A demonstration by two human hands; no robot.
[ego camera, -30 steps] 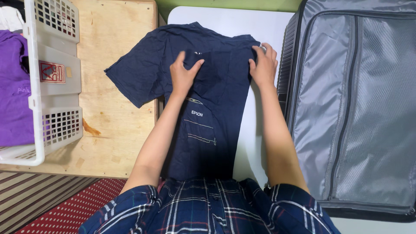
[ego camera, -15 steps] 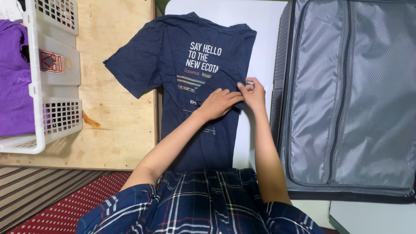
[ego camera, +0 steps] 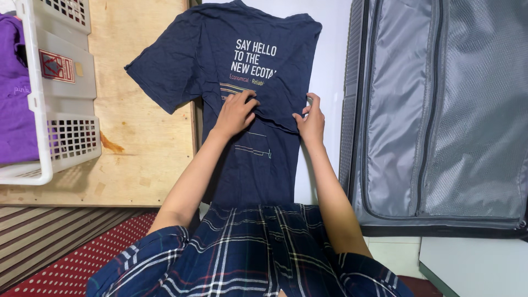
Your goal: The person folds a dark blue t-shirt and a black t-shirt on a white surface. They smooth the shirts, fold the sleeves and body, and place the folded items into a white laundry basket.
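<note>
Both hands rest on a dark blue T-shirt (ego camera: 220,60) spread flat with its printed side up. The left hand (ego camera: 236,113) lies palm down near the middle of the shirt, fingers bent and pressing the cloth just below the white lettering, not closed around anything. The right hand (ego camera: 312,118) sits at the shirt's right edge, where its fingers pinch a fold of the fabric, so that a crease runs across the cloth between the two hands.

One short sleeve (ego camera: 159,74) sticks out to the left and lies on a bare plywood board (ego camera: 137,159). The rest of the shirt lies on a white tabletop (ego camera: 330,71), and its lower hem reaches down to the person's plaid shirt (ego camera: 253,253) at the bottom of the view.

Just beside the right hand stands an open grey suitcase (ego camera: 440,110), its lining and zipped mesh panel showing. At the far left sits a white plastic laundry basket (ego camera: 66,93) with a purple garment (ego camera: 16,104) inside. A red dotted mat (ego camera: 82,258) lies on the floor below the board.
</note>
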